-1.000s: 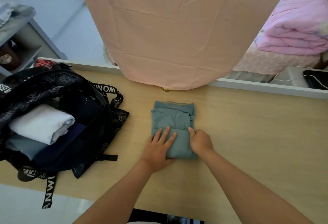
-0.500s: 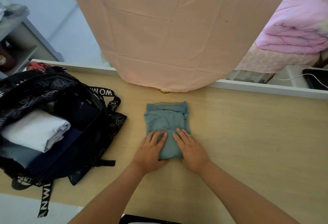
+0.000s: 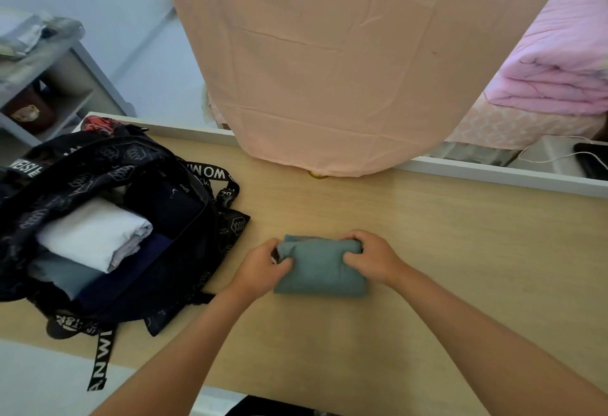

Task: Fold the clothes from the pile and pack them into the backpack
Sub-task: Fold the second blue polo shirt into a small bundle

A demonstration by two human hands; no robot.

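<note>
Bundle of folded teal-grey cloth (image 3: 320,270) lies on light wooden table (image 3: 460,251), long axis left-right. My left hand (image 3: 260,267) and right hand (image 3: 371,259) grip its ends. Open black backpack (image 3: 108,159) sits left, nearer left hand.

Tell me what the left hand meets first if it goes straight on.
The left hand grips the folded teal garment, so it meets that first; beyond, probably the right hand.

White capitals are printed on the black backpack (image 3: 108,159). The far strap (image 3: 210,172) reads "WOM", the left band (image 3: 23,165) reads "WEISI", and the hanging strap (image 3: 102,359) off the desk (image 3: 427,251) shows "ANWI", only partly legible.
</note>
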